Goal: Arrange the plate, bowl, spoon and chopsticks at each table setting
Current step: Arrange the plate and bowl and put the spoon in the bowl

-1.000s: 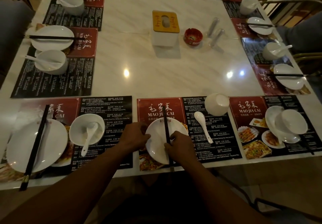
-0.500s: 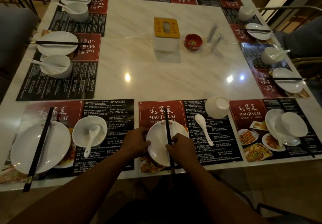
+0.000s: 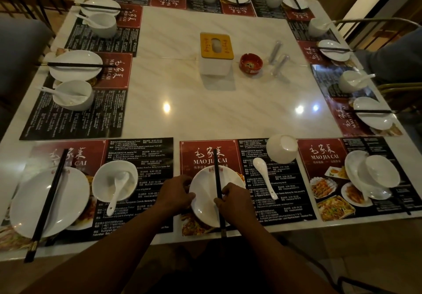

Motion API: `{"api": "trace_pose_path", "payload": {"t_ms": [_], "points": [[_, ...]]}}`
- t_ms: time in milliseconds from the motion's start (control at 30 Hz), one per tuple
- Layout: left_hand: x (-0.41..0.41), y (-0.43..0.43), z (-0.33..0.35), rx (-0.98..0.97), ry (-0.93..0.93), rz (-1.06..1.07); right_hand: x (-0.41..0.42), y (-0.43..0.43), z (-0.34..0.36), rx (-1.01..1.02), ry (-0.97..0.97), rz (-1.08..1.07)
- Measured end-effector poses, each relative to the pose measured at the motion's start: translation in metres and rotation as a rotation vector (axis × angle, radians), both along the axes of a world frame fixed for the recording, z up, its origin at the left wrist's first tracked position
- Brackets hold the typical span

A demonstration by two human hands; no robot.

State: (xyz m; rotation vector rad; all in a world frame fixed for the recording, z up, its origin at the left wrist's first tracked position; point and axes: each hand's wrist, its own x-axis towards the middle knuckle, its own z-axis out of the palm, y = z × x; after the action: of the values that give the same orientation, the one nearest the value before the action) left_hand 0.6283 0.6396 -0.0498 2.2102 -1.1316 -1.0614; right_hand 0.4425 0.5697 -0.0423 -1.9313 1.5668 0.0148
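Note:
A white plate [image 3: 206, 193] sits on the middle placemat [image 3: 242, 156] at the near table edge. Black chopsticks [image 3: 217, 168] lie across it, pointing away from me. My left hand [image 3: 177, 193] grips the plate's left rim. My right hand [image 3: 235, 199] pinches the chopsticks near their lower end, over the plate's right side. A white spoon [image 3: 265, 177] lies on the mat just right of the plate. An upturned white bowl [image 3: 282, 148] stands beyond the spoon. On the right mat a plate [image 3: 352, 168] and a bowl [image 3: 381, 172] lean together.
To the left stands a set place: plate with chopsticks [image 3: 49, 200] and bowl with spoon [image 3: 115, 180]. Similar settings line the left, far and right sides. A tissue box [image 3: 215, 52], red ashtray [image 3: 250, 63] and two clear tubes [image 3: 277, 59] stand mid-table.
The view has tilted up, so more of the far table shows. My hands stay on the plate and chopsticks; the chopsticks look a little straighter across the plate.

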Motion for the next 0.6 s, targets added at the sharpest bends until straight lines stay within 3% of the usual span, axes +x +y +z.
{"api": "trace_pose_path", "payload": {"t_ms": [300,600], "points": [[0.001,-0.007,0.002,-0.011,-0.017,0.051,-0.019,-0.014,0.013,-0.048,-0.002,-0.001],[-0.018,-0.041,0.024,-0.233,-0.118,0.082,-0.097,-0.076,0.031,-0.102,0.085,-0.155]]}}
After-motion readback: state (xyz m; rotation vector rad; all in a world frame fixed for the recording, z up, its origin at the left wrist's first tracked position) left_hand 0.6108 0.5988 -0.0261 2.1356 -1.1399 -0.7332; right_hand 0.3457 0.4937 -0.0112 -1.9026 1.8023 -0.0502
